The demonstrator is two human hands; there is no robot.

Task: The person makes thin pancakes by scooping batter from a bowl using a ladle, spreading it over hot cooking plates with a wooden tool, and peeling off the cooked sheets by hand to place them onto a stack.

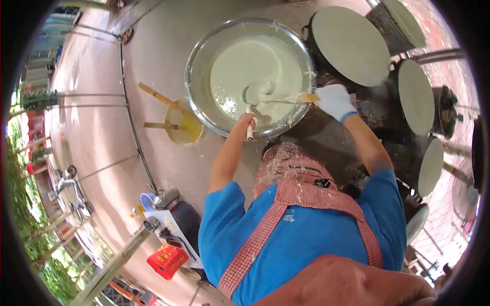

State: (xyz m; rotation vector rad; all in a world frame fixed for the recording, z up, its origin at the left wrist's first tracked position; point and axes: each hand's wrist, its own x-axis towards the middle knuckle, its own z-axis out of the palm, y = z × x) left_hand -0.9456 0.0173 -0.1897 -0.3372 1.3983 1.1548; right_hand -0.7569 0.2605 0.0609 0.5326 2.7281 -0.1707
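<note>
A wide steel basin (190, 76) of creamy white batter (250, 64) stands in front of me. My left hand (247, 121), bare, is closed around the pale handle of a ladle (249, 133) at the basin's near rim. The ladle's head is in the batter. My right hand (334, 100), in a white glove, is closed on the yellowish handle of a batter-coated tool (293, 97) at the basin's right side. This tool reaches left over the batter to the ladle's head; its end is smeared, so I cannot tell its exact kind.
A bucket of yellow liquid (182, 130) with two wooden-handled tools stands left of the basin. Several round pale-topped pans (351, 46) on dark stands curve along the right. A red box (167, 261) lies at lower left, near a blue basin (148, 201).
</note>
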